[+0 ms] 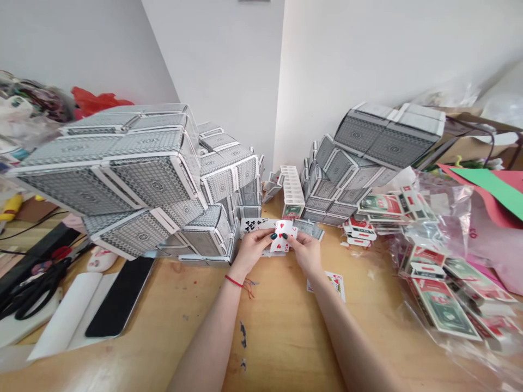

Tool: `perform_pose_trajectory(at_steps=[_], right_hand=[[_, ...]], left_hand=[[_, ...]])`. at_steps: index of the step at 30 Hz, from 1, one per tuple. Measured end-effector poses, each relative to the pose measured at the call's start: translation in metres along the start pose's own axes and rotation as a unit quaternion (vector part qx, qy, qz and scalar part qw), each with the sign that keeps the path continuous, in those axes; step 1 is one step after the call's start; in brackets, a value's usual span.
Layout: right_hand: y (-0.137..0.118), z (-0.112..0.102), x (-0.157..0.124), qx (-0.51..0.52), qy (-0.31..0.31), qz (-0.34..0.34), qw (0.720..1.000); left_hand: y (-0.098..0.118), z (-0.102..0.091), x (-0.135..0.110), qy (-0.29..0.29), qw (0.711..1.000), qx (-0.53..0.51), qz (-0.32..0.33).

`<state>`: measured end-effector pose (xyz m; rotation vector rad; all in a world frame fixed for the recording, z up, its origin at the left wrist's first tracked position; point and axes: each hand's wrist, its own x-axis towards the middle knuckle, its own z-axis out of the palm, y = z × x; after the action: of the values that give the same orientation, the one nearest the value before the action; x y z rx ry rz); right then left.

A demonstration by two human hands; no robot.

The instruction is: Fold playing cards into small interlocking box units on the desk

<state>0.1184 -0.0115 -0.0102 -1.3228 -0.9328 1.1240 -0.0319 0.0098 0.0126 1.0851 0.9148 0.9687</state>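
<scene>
Both hands hold one playing card [281, 240] with red hearts, upright at the middle of the table. My left hand [255, 247] pinches its left side, thumb on the face. On the opposite side my right hand [306, 250] grips it the same way. Fingers behind the card are hidden. Just beyond lie a card with black clubs [250, 224] and a face-down grey card [312, 230]. A king card [337, 282] lies partly under my right forearm. Further back stands a long row of card boxes [291, 185].
Large stacks of grey card-covered blocks rise at left [143, 179] and right [384, 133]. Green and red card boxes [443, 307] lie among clear plastic at the right. A black phone [121, 296], white paper [67, 310] and black-handled scissors [44, 286] occupy the left side.
</scene>
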Motion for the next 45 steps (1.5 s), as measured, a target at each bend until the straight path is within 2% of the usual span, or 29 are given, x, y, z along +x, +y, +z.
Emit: perform_pose_trajectory(at_steps=[7,12,22,26,30,34,41,45], right_hand=[[-0.004,0.002,-0.001,0.004,-0.006,0.011,1.0],[-0.006,0.003,-0.002,0.047,-0.014,0.029,0.998],[-0.003,0.003,-0.001,0.05,-0.036,0.031,0.998],[-0.006,0.005,-0.002,0.05,-0.046,0.028,0.997],[-0.007,0.006,-0.003,0.05,-0.053,0.024,0.997],[-0.007,0.009,-0.004,0.038,-0.046,0.013,0.998],[-0.006,0.013,-0.006,0.041,-0.057,0.001,0.997],[-0.005,0.013,-0.005,0.044,-0.057,-0.002,0.997]], left_hand=[[-0.006,0.0,0.001,0.07,0.997,0.043,0.004],[-0.011,0.0,0.002,0.097,0.991,0.086,0.025],[-0.01,0.003,0.003,0.152,0.982,0.104,0.053],[-0.01,0.005,0.003,0.169,0.972,0.145,0.076],[-0.008,0.012,-0.002,0.191,0.95,0.214,0.125],[-0.004,0.023,-0.009,0.233,0.912,0.291,0.17],[-0.005,0.021,-0.01,0.224,0.886,0.361,0.183],[-0.009,0.017,-0.008,0.234,0.851,0.433,0.184]])
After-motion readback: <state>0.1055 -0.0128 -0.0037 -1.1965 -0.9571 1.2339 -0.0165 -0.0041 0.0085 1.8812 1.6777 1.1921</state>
